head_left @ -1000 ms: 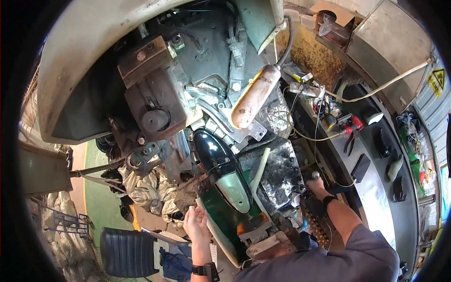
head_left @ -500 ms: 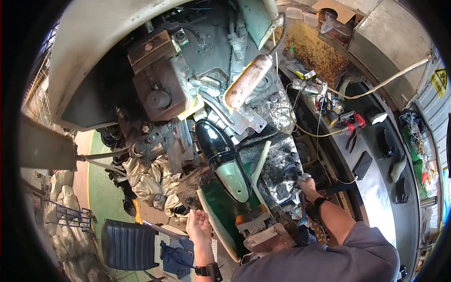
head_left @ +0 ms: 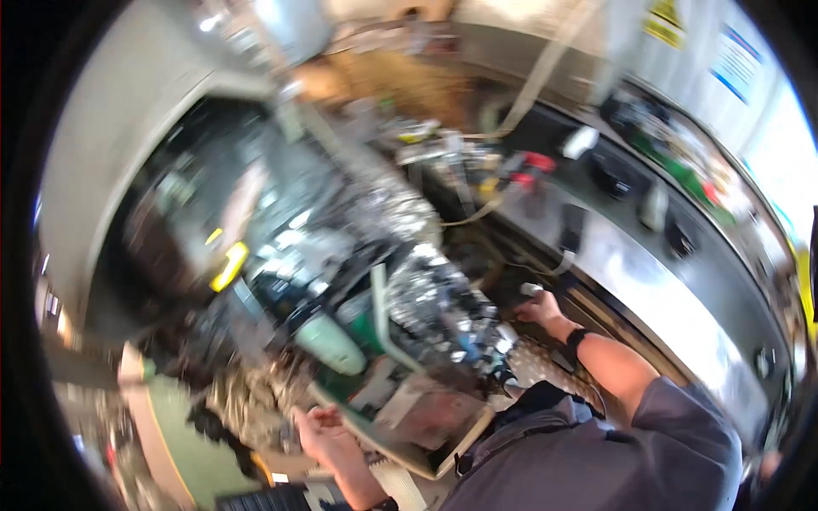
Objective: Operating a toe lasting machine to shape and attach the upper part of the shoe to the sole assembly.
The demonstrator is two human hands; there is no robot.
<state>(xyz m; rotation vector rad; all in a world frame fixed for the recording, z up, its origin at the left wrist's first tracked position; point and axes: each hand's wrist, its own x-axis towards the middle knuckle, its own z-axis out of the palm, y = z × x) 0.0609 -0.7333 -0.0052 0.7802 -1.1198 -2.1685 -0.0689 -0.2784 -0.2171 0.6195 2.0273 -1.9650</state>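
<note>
Motion blurs much of the head view. My left hand [head_left: 325, 438] is held up at the lower middle, palm up, fingers loosely curled and apart, with nothing in it. Beyond it, a shoe-shaped form [head_left: 331, 343] with a pale green rounded end and a glossy black far part sits on the machine [head_left: 281, 230], untouched. My right hand [head_left: 540, 309] reaches out to the right of the machine, beside the bench edge. Its fingers are closed around a small whitish thing [head_left: 530, 289], too blurred to name.
A metal bench [head_left: 630, 272] curves along the right, carrying a dark flat device [head_left: 573, 227], red-handled tools [head_left: 534, 166] and dark shoe-shaped pieces [head_left: 612, 175]. A tray [head_left: 443, 467] stands close in front of me. Pale crumpled cloth [head_left: 256, 396] lies left of the machine.
My view has swung toward the right, so the machine sits farther left in the picture. My right hand is now closer to the bench edge. My left hand remains raised and empty.
</note>
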